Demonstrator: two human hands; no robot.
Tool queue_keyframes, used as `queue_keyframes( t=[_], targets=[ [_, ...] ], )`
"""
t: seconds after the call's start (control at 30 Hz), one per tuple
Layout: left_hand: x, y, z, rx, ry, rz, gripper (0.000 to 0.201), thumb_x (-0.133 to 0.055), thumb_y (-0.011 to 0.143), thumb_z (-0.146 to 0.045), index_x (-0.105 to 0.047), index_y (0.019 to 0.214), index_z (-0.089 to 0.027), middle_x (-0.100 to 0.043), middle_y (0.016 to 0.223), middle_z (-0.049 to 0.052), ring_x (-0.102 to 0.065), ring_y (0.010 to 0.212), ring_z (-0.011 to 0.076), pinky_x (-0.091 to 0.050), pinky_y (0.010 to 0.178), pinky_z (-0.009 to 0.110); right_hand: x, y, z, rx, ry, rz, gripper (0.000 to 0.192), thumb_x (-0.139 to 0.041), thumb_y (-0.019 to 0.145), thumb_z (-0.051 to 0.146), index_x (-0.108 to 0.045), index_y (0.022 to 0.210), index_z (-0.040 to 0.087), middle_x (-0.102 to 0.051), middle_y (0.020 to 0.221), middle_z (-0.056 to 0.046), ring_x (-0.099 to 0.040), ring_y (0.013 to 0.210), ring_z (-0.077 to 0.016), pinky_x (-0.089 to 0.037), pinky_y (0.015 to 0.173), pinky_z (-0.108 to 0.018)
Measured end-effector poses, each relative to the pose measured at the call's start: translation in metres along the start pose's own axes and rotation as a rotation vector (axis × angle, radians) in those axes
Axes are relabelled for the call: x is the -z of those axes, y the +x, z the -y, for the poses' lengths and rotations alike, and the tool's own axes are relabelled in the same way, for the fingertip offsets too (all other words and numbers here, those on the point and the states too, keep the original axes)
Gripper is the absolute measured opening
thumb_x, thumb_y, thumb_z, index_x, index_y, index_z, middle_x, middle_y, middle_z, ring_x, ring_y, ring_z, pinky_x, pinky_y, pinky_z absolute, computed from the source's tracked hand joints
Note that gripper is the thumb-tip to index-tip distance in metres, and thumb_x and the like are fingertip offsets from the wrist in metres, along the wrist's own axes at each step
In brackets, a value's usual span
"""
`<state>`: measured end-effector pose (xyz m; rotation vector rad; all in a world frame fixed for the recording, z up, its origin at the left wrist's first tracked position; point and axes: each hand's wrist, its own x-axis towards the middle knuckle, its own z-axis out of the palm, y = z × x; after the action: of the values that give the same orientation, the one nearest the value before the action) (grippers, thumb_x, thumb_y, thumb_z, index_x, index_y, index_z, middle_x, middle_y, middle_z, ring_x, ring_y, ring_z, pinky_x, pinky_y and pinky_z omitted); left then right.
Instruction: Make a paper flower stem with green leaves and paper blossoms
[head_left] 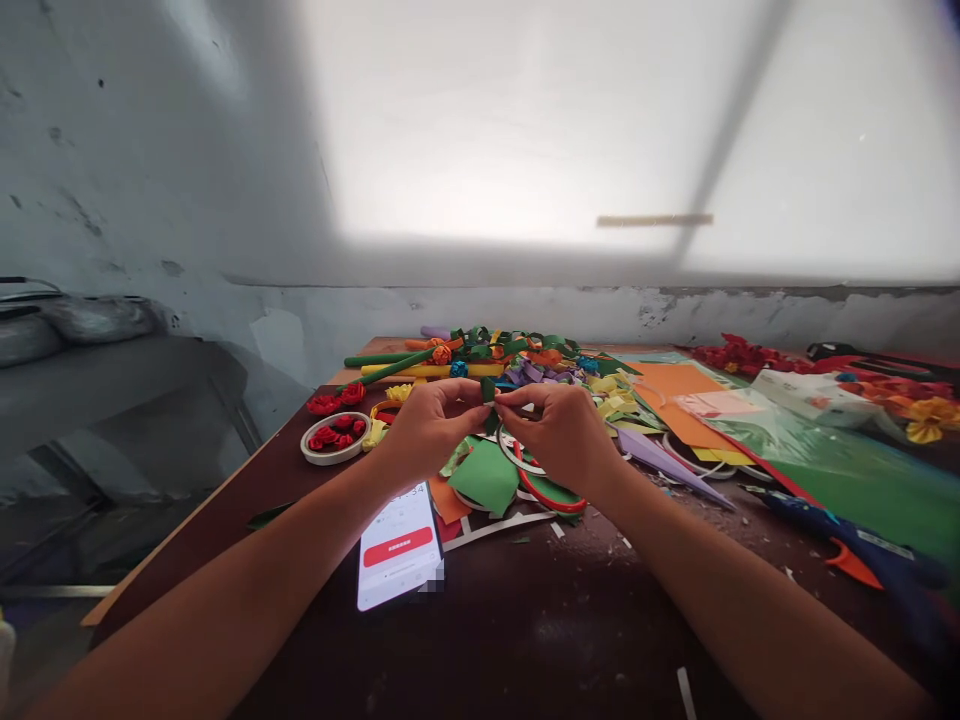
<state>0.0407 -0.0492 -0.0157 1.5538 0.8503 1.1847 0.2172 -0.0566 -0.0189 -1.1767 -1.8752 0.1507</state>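
Pinching a small dark green paper piece [488, 392] between the fingertips, the left hand [429, 424] and the right hand [561, 428] meet above the middle of the brown table [525, 630]; both hands are closed on this piece, the thumbs and first fingers pressed together from the two sides, and the piece stands a little above the table surface, not touching it.

Just under the hands lies a larger green paper sheet [487, 477], with an orange scrap [448, 500] beside it and a red ring [551, 493] partly under the right wrist; a white paper strip [499, 528] rests near the front edge of this pile. To the left of it, close to the left forearm, a phone [397, 545] lies flat with its screen lit and a red bar on it.

Further left, a round white lid [335, 438] holds several small red paper roses [337, 432]; two more red roses lie just behind it. Behind the hands there is a heap of colored paper curls [525, 360] together with green and yellow rolled sticks [405, 365]. On the right side, an orange sheet [679, 395] and a big green sheet [862, 480] are spread on the table; a blue glue gun [840, 535] with an orange trigger lies over the green sheet's near edge, and red and yellow paper flowers [892, 395] are at the far right corner.
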Motion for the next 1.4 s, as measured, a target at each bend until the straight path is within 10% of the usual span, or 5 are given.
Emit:
queue_keyframes(
  t=[0.27, 1.13, 1.4],
  targets=[
    [-0.005, -0.002, -0.005, 0.046, -0.128, -0.066, 0.032, -0.088, 0.069, -0.037, -0.08, 0.086, -0.011, -0.078, 0.083, 0.009, -0.072, 0.077, 0.0203, -0.058, 0.081, 0.035, -0.002, -0.005, -0.002, 0.41, -0.323, -0.211, 0.021, -0.061, 0.097, 0.023, -0.079, 0.089, 0.021, -0.081, 0.089, -0.004, -0.072, 0.074, -0.017, -0.045, 0.068, -0.028],
    [0.006, -0.014, 0.0, -0.445, 0.457, -0.108, 0.022, -0.064, 0.089, -0.027, -0.063, 0.07, -0.017, -0.058, 0.065, 0.0, -0.051, 0.06, 0.0116, -0.042, 0.058, 0.024, 0.009, 0.001, 0.001, 0.367, 0.293, -0.012, 0.007, -0.07, 0.086, 0.014, -0.071, 0.084, 0.021, -0.071, 0.08, 0.0, -0.065, 0.071, -0.0127, -0.05, 0.068, -0.022],
    [-0.004, -0.017, -0.006, -0.403, 0.444, -0.21, 0.02, -0.064, 0.086, -0.026, -0.063, 0.068, -0.018, -0.055, 0.06, -0.002, -0.048, 0.054, 0.0099, -0.039, 0.051, 0.022, 0.009, -0.003, 0.003, 0.378, 0.289, -0.011, 0.008, -0.066, 0.089, 0.014, -0.069, 0.088, 0.021, -0.069, 0.085, -0.001, -0.064, 0.074, -0.0127, -0.049, 0.072, -0.023]
  ],
)
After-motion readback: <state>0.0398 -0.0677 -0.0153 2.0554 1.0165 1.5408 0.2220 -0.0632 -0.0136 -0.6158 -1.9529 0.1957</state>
